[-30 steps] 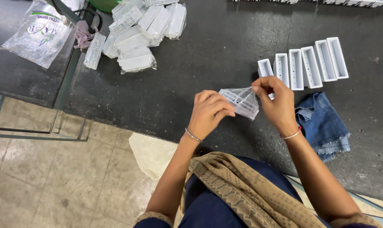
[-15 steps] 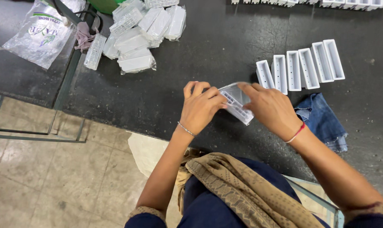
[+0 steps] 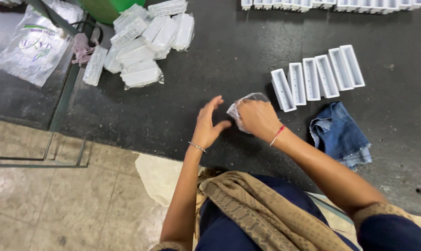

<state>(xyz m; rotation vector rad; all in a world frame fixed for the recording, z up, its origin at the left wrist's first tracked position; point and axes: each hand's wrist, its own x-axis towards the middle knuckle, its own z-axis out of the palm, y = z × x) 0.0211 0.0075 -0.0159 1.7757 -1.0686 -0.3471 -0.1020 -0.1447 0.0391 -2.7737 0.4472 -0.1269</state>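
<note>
A small workshop: dark worktable (image 3: 219, 56), rows of white plastic trays (image 3: 318, 76), bagged parts (image 3: 140, 46).

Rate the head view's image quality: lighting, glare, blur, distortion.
Head view: soft, even light, weak shadows; mild glare on the bagged white parts; right hand and its clear wrapper slightly motion-blurred, left hand sharper; wide-angle bending at the edges.

A small clear plastic pouch (image 3: 242, 108), crumpled and glossy, sits bunched in the right hand (image 3: 258, 120), just above the dark surface (image 3: 219, 56). Only its rounded top edge and left side show past the fingers (image 3: 247, 108); whatever it holds cannot be made out. The left hand (image 3: 207, 125) is open just beside it, not touching.
</note>
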